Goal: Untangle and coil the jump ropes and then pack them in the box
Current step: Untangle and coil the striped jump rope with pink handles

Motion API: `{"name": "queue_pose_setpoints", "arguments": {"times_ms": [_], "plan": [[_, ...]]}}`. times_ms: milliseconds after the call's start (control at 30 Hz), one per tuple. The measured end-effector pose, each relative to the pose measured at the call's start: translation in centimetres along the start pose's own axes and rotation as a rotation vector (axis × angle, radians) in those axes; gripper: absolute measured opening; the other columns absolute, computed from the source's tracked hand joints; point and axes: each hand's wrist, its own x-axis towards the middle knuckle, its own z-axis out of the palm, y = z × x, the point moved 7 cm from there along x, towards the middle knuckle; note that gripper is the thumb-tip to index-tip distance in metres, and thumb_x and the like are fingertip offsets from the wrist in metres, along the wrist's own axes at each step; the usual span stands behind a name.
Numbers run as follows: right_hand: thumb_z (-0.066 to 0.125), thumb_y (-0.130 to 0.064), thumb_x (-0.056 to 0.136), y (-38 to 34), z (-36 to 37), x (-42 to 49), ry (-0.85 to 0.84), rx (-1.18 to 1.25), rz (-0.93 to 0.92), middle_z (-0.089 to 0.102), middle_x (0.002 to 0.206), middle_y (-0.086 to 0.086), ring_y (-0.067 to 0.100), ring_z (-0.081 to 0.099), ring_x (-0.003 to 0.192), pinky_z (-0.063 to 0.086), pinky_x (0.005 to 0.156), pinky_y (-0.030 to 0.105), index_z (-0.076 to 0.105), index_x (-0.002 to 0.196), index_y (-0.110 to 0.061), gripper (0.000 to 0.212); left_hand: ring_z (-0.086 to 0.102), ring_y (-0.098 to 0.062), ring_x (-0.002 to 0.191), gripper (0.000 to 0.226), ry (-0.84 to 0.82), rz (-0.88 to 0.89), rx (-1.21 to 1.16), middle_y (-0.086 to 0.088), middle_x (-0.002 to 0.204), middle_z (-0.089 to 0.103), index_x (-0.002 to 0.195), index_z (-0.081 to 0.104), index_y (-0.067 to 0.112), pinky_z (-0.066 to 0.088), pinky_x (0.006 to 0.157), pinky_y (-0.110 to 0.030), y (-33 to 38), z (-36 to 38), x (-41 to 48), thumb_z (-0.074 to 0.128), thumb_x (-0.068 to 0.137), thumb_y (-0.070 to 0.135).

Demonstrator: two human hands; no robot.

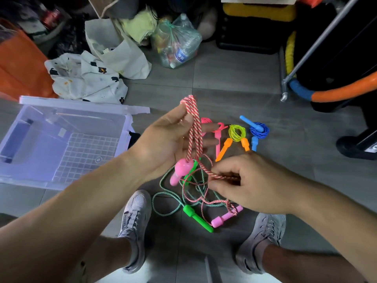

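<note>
— We've got the left hand (169, 139) gripping pink rope (196, 127) loops, raised above the floor.
— And we see the right hand (244, 184) pinching its strand, with the clear box (61, 117) at left.

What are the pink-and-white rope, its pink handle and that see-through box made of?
The rope looks like twisted cord, probably cotton or synthetic fibre: two-tone strands spiral along it and it hangs limp, matte. The pink handle seems moulded plastic, smooth with a soft sheen. The box looks like clear, faintly bluish plastic, glossy, with a moulded grid in its base.
</note>
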Motion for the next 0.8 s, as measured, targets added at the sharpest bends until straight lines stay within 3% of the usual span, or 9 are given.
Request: {"name": "queue_pose_setpoints", "arguments": {"times_ms": [100, 133, 200, 267, 400, 500, 633, 733, 800], "plan": [[0.072, -0.026, 0.086, 0.0, -1.6, 0.0, 0.047, 0.033, -0.016, 0.057, 0.057, -0.002, 0.01, 0.049, 0.054, 0.039, 0.053, 0.023, 0.06, 0.062, -0.021, 0.027, 0.069, -0.023, 0.074, 0.026, -0.053, -0.067, 0.234, -0.004, 0.092, 0.075, 0.125, 0.058, 0.02, 0.054, 0.064, -0.031, -1.8, 1.2, -0.7, 0.041, 0.107, 0.013], [0.074, -0.022, 0.084, 0.0, -2.1, -0.1, 0.061, 0.083, -0.022, 0.059, 0.058, -0.001, 0.01, 0.051, 0.054, 0.041, 0.054, 0.024, 0.062, 0.063, -0.02, 0.025, 0.068, -0.019, 0.07, 0.026, -0.092, -0.101, 0.293, 0.0, 0.087, 0.073, 0.125, 0.058, 0.017, 0.053, 0.062, -0.029, -2.6, 1.7, -1.0, 0.039, 0.107, 0.012], [0.078, -0.015, 0.083, 0.3, -3.3, -0.1, 0.099, 0.184, -0.037, 0.061, 0.059, -0.002, 0.014, 0.052, 0.056, 0.043, 0.055, 0.028, 0.063, 0.063, -0.018, 0.025, 0.073, -0.035, 0.084, 0.029, -0.187, -0.201, 0.331, -0.01, 0.1, 0.075, 0.131, 0.057, 0.015, 0.06, 0.077, -0.038, -4.0, 2.6, -1.6, 0.04, 0.107, 0.016], [0.081, -0.015, 0.081, 1.1, -4.7, 0.0, 0.172, 0.272, -0.033, 0.057, 0.057, -0.007, 0.006, 0.048, 0.055, 0.039, 0.054, 0.021, 0.063, 0.064, -0.018, 0.025, 0.07, -0.046, 0.095, 0.033, -0.27, -0.316, 0.301, -0.023, 0.114, 0.071, 0.135, 0.056, 0.019, 0.056, 0.087, -0.046, -4.6, 3.1, -2.2, 0.042, 0.106, 0.023], [0.085, -0.035, 0.072, 3.0, -6.7, 0.5, 0.333, 0.398, 0.005, 0.062, 0.06, -0.01, 0.004, 0.052, 0.059, 0.042, 0.058, 0.02, 0.069, 0.068, -0.026, 0.019, 0.072, -0.038, 0.09, 0.041, -0.426, -0.436, 0.136, -0.032, 0.118, 0.066, 0.142, 0.046, 0.01, 0.053, 0.09, -0.045, -4.4, 4.0, -2.9, 0.042, 0.104, 0.025], [0.076, -0.035, 0.067, 4.1, -7.1, 0.7, 0.424, 0.527, 0.046, 0.066, 0.061, -0.006, 0.007, 0.056, 0.06, 0.046, 0.061, 0.022, 0.07, 0.074, -0.017, 0.021, 0.073, -0.038, 0.09, 0.049, -0.482, -0.46, 0.028, -0.034, 0.118, 0.065, 0.147, 0.034, 0.003, 0.052, 0.09, -0.046, -3.9, 4.4, -3.0, 0.042, 0.102, 0.022], [0.071, -0.033, 0.071, 5.5, -6.1, 1.1, 0.367, 0.652, 0.161, 0.063, 0.06, -0.006, 0.008, 0.054, 0.053, 0.047, 0.057, 0.021, 0.069, 0.079, -0.013, 0.022, 0.072, -0.039, 0.091, 0.046, -0.494, -0.422, -0.115, -0.033, 0.114, 0.065, 0.144, 0.033, -0.004, 0.054, 0.091, -0.052, -3.2, 4.7, -2.9, 0.038, 0.104, 0.018], [0.067, -0.037, 0.077, 6.1, -4.5, 1.5, 0.272, 0.695, 0.238, 0.059, 0.062, -0.004, 0.011, 0.052, 0.053, 0.045, 0.063, 0.031, 0.075, 0.077, -0.021, 0.018, 0.072, -0.036, 0.091, 0.042, -0.473, -0.386, -0.198, -0.029, 0.111, 0.067, 0.14, 0.043, 0.004, 0.044, 0.102, -0.065, -2.9, 4.4, -2.8, 0.042, 0.102, 0.02], [0.063, -0.028, 0.089, 5.8, -3.0, 1.8, 0.236, 0.703, 0.248, 0.058, 0.062, -0.003, 0.013, 0.051, 0.056, 0.044, 0.06, 0.028, 0.076, 0.071, -0.027, 0.022, 0.072, -0.033, 0.092, 0.042, -0.424, -0.34, -0.25, -0.027, 0.111, 0.066, 0.142, 0.045, 0.011, 0.035, 0.108, -0.07, -2.5, 3.8, -2.2, 0.041, 0.102, 0.021]]}}
